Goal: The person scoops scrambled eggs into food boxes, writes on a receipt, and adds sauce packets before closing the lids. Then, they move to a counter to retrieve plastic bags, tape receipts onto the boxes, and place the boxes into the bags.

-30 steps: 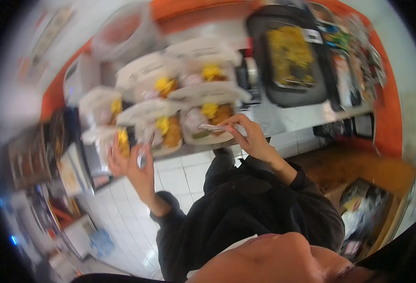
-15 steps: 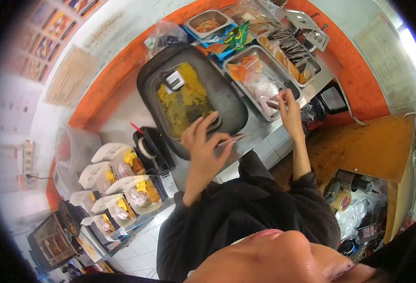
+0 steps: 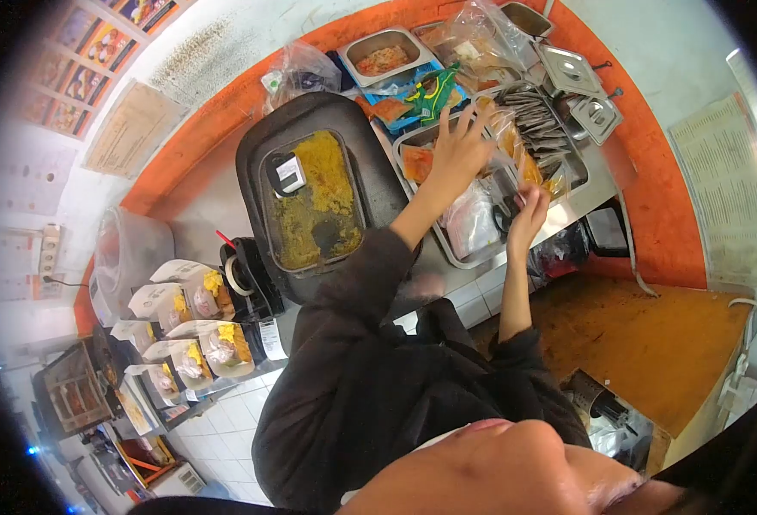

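Orange sachets are lying in the sachet tray, strung out in a row with the long axis running from the wall side toward the counter's near edge, slanting left to right in view. Dark sachets are sitting just right of them in the same tray.

Left hand is hanging over the left flank of that row, toward its far end — fingers fanned wide, no visible hold; contact unclear. Right hand is sitting at the row's near end, fingertips just beside it, thumb and fingers close together; whether anything is pinched, cannot tell. So the row is lying ahead of the right hand and to the right of the left — right nearer the near end, left nearer the far end.

Bag tray is standing directly left, holding a clear bag and an orange packet; left forearm is crossing above it. Green packet and food tub are lying beyond, lids to the far right. Black pan with yellow food is resting further left; filled boxes are standing open well apart, at the counter's left end.
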Demonstrator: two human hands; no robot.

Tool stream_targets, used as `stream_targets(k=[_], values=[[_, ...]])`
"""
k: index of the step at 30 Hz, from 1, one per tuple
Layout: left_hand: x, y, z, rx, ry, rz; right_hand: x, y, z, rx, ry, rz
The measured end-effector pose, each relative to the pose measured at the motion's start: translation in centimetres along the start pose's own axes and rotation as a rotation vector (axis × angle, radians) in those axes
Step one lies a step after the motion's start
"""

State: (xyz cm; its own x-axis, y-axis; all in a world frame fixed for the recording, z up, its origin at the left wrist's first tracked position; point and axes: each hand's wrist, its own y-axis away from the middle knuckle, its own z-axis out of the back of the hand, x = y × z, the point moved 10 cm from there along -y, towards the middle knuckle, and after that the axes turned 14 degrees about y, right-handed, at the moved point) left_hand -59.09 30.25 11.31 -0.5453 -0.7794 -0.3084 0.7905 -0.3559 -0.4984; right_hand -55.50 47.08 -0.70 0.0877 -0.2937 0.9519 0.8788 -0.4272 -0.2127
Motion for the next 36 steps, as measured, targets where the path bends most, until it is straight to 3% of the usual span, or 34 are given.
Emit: stream_targets(k=[1, 3, 7, 10, 12, 14, 18, 20, 22, 23, 25, 27, 28, 29, 32, 33, 34, 36], values=[[0.4, -0.1, -1.2, -0.004, 0.003, 0.012, -0.5, 1.2, 0.7, 0.011, 0.006, 0.002], [3.5, 0.0, -1.5, -0.081, -0.029, 0.264, -1.6, 3.1, 1.8, 0.019, 0.005, -0.11], [1.1, 5.6, 4.6, -0.134, 0.29, 0.269, 0.1, 4.3, 3.4, -0.066, 0.134, -0.046], [0.0, 14.2, 10.2, -0.065, 0.5, 0.263, 3.9, 4.5, -1.3, -0.015, 0.007, 0.031], [0.1, 19.9, 14.8, 0.058, 0.625, 0.329, 11.8, 7.1, -6.4, 0.086, -0.138, 0.144], [1.4, 26.2, 21.3, -0.066, 0.575, 0.403, 16.6, 10.7, -12.1, 0.286, -0.315, 0.236], [5.5, 40.9, 33.1, -0.376, 0.525, 0.787, 27.8, 24.3, -22.6, 0.659, -0.272, 0.431], [7.8, 49.2, 38.3, -0.593, 0.409, 0.916, 30.6, 33.6, -27.9, 1.0, -0.231, 0.389], [9.3, 55.8, 43.7, -0.707, 0.068, 0.975, 32.5, 42.5, -32.4, 1.292, -0.088, 0.676], [10.6, 58.1, 44.9, -0.703, 0.08, 0.992, 32.9, 46.5, -33.4, 1.409, -0.069, 0.719], [11.6, 61.2, 48.0, -0.516, -0.537, 1.067, 33.1, 51.9, -34.4, 1.547, -0.03, 0.748], [13.5, 64.7, 48.0, -0.39, -0.552, 1.074, 30.9, 57.4, -33.9, 1.921, 0.112, 0.688], [14.6, 65.6, 47.6, -0.265, -0.573, 1.053, 30.7, 58.2, -33.8, 1.918, 0.122, 0.664], [14.9, 66.7, 48.3, -0.411, -0.464, 1.014, 30.8, 59.2, -33.5, 1.914, 0.11, 0.723], [17.1, 66.6, 50.3, -0.329, -0.566, 1.052, 30.2, 60.7, -34.0, 1.901, 0.094, 0.781], [18.2, 66.1, 50.6, -0.204, -0.648, 1.086, 29.1, 61.0, -34.5, 1.979, 0.146, 0.651], [19.3, 66.1, 51.3, -0.211, -0.634, 1.095, 28.0, 61.2, -35.1, 2.05, 0.196, 0.523], [23.7, 68.6, 48.7, -0.034, -0.161, 1.338, 27.3, 60.9, -36.4, 2.043, 0.232, 0.513]])
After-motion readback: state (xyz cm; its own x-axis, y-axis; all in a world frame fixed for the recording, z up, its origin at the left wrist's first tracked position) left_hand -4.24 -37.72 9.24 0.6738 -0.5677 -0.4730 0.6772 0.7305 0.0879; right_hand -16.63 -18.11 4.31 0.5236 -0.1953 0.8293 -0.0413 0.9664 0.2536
